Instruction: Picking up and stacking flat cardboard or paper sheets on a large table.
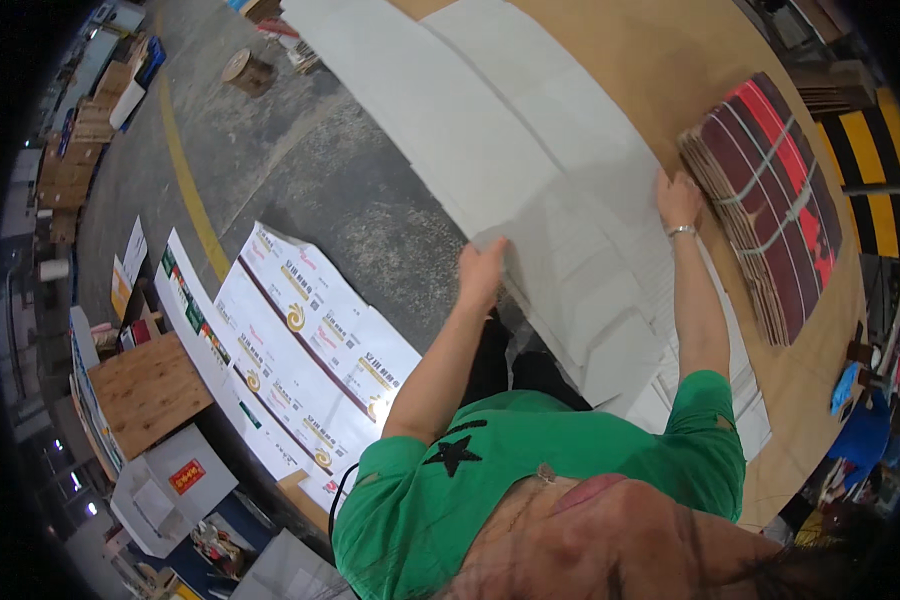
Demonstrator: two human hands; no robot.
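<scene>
Long white sheets, like paper or thin board [560,170], lie overlapped in front of me on a brown tabletop. My left hand [482,268] is closed on the left edge of the white sheets, over the gap above the floor. On the opposite edge, my right hand [678,200] has its fingers curled round the border of the sheets. Close by my right hand stands a strapped bundle of dark maroon and red printed cardboard [770,200]. Nearer my body, the sheets look wrinkled and uneven, with more white layers under them.
Left of me lie large white printed sheets [310,340] with gold marks and dark bands. A wooden board [148,393] and a grey-white box [175,490] stand beyond them. Brown tabletop [610,50] extends along the far right. A yellow-and-black striped barrier [875,180] is at the right rim.
</scene>
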